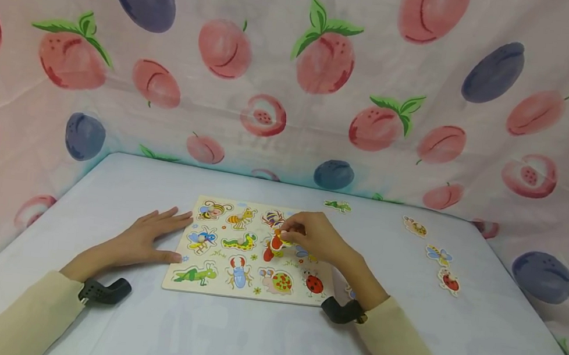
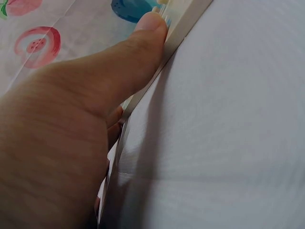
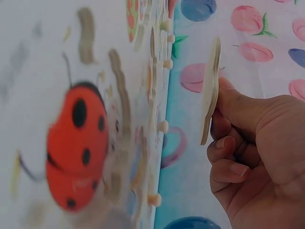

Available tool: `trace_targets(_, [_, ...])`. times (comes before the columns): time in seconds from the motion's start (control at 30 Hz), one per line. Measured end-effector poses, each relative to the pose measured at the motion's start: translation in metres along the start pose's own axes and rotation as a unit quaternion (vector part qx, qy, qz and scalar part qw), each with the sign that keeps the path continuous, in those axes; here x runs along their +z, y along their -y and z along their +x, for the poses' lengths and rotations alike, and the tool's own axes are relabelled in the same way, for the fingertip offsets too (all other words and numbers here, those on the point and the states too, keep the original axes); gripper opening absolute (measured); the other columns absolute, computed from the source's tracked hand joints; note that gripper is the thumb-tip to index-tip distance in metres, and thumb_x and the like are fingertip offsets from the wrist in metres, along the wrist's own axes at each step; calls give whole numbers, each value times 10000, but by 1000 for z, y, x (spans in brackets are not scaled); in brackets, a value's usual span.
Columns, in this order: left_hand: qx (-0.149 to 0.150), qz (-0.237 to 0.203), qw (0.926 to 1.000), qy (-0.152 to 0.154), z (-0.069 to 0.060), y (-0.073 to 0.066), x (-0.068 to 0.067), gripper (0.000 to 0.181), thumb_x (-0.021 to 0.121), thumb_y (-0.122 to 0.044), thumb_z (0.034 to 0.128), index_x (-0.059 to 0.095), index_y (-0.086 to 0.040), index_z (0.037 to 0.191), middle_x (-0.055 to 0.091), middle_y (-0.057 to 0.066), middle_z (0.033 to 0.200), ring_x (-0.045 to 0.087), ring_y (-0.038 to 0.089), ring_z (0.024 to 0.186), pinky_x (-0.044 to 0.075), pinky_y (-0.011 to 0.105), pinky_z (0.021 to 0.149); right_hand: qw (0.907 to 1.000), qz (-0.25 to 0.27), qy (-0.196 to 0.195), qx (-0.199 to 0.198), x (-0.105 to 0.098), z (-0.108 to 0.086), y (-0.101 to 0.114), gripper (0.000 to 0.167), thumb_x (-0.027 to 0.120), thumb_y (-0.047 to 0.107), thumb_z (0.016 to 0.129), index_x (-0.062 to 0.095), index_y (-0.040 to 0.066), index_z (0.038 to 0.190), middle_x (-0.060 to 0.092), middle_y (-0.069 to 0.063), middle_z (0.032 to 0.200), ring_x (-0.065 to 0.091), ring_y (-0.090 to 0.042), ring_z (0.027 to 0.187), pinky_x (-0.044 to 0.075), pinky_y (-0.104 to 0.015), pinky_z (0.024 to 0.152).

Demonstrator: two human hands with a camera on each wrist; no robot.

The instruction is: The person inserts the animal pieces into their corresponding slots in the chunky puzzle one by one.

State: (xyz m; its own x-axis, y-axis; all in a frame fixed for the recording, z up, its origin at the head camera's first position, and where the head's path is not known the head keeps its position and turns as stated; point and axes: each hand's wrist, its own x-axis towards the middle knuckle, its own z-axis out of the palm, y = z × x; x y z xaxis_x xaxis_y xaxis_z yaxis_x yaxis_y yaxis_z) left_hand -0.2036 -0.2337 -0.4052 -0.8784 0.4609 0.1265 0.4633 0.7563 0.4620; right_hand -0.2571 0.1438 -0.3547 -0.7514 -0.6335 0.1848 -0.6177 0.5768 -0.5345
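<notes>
A wooden puzzle board with insect pictures lies on the white table. My right hand pinches a red and yellow piece above the board's right half; in the right wrist view the same piece is edge-on, off the board, between thumb and fingers of the hand. My left hand lies with fingers spread at the board's left edge, its thumb touching the edge in the left wrist view.
Beyond the board lies a green grasshopper piece. To the right are a snail piece, a dragonfly piece and a ladybug piece. Another piece is partly hidden by my right wrist. A fruit-print cloth hangs behind.
</notes>
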Motion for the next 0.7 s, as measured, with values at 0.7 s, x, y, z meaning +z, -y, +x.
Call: trace_targets(0.7, [-46, 47, 10000, 43, 1, 3, 0, 872, 702, -537, 789, 387, -90, 1468, 324, 91, 1528, 140, 363, 1427, 70, 568, 1121, 9992, 139, 319, 200, 19, 3, -1, 47, 674, 174, 906, 694, 171, 864, 598, 94, 711, 475, -89, 621, 410, -221, 552])
